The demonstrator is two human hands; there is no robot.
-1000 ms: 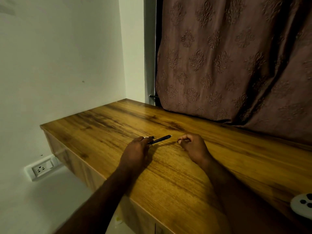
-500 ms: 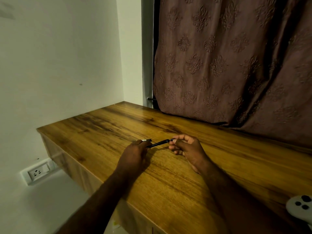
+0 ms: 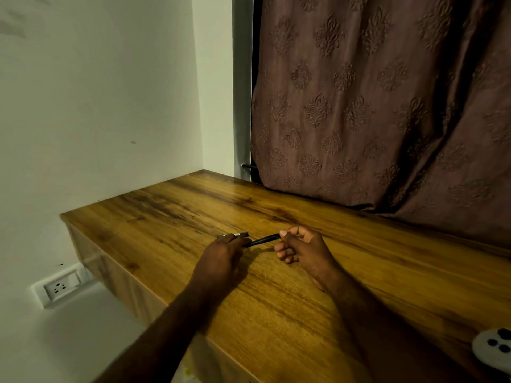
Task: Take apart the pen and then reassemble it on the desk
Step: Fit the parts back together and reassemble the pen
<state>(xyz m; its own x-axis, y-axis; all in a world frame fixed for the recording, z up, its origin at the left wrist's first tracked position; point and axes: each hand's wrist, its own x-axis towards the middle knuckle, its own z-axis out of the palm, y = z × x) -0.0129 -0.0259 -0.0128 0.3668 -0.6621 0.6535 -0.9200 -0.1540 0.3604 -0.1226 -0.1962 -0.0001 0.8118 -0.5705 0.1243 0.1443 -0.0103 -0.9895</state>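
Brown embossed curtain (image 3: 387,106) with a floral pattern hangs behind a glossy wood-grain desk (image 3: 304,299), streaky dark grain all over. Off the desk's left edge, a white wall socket (image 3: 59,287); at the far right edge there's a rounded white thing with dark dots (image 3: 495,349), can't tell what. Left hand (image 3: 221,255) is curled around the pen's back end, right hand (image 3: 304,248) pinches the tip with thumb and forefinger. The slim black pen (image 3: 262,240) is held just above the desktop between them, with a small silvery piece (image 3: 239,234) sticking out past the left fingers.
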